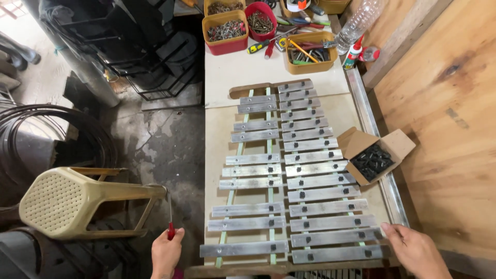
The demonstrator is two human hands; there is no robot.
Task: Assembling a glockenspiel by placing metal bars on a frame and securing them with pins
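- My left hand [166, 253] has its fingers closed round a red-handled screwdriver [170, 222], blade up, beside the pale table [227, 70].
- My right hand [416, 250], fingers loosely spread and holding nothing, steadies the metal-barred xylophone frame [297, 175] at its near right corner.

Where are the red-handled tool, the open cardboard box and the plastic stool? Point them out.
red-handled tool [171, 231]: head view, on its red handle in the left hand.
open cardboard box [402, 142]: head view, right flap.
plastic stool [51, 202]: head view, perforated seat.

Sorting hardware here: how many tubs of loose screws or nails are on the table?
3, all at the table's far end: a red tub, a yellow-rimmed red tub left of it, and a yellow tub behind that, cut off by the frame. More may be hidden.
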